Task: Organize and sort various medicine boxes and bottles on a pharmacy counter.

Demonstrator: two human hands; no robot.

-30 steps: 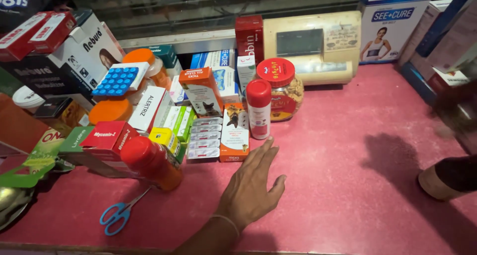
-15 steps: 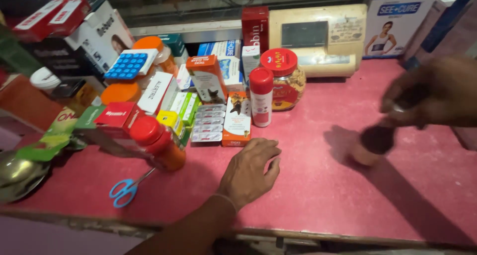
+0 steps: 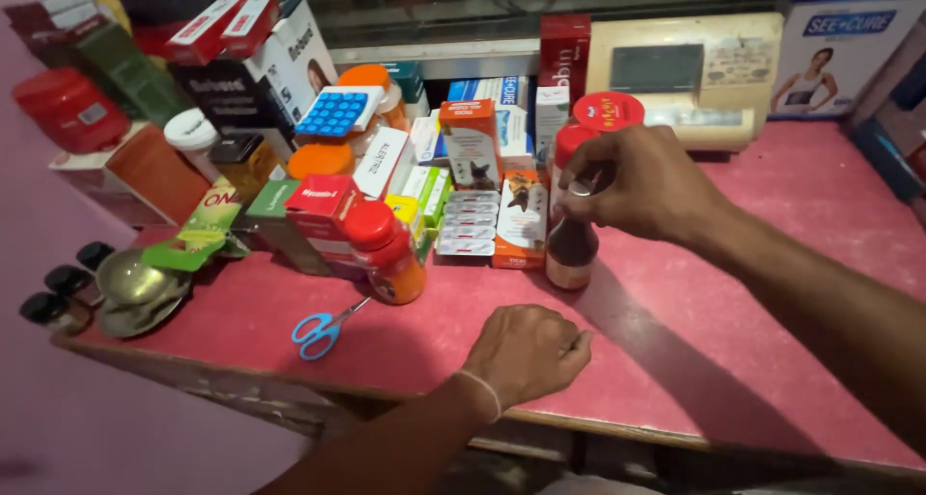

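Note:
My right hand (image 3: 632,184) grips the neck of a small dark brown bottle (image 3: 571,252), which stands upright on the pink counter (image 3: 733,302) just right of an orange box (image 3: 522,217). My left hand (image 3: 529,350) rests on the counter near the front edge as a loose fist, holding nothing. Blister strips (image 3: 469,223) lie left of the orange box. Behind my right hand, a red-capped jar (image 3: 610,111) is partly hidden.
Medicine boxes and bottles crowd the left and back of the counter, including an orange bottle with a red cap (image 3: 386,252). Blue-handled scissors (image 3: 326,328) lie near the front. A beige device (image 3: 690,75) sits at the back. Metal scale pans (image 3: 135,288) hang off the left corner.
My right hand has carried the dark bottle from the right side leftward and set it on the counter beside the boxes. My left hand has curled from flat into a loose fist.

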